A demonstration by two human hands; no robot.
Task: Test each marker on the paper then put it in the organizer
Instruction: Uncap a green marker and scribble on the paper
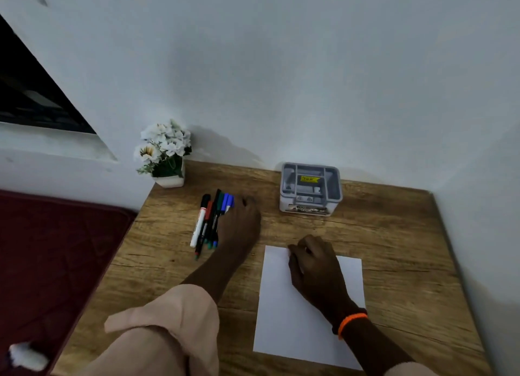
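A matt wood-grain tabletop (394,235) fills the lower frame. At lower centre lies smooth white paper (281,319); at upper centre stands a grey plastic organizer (334,195); left of centre lie glossy plastic markers (206,221).

left hand (239,223) reaches out palm-down beside the white sheet of paper (277,319); right hand (313,266) rests on it, fingers loosely curled.
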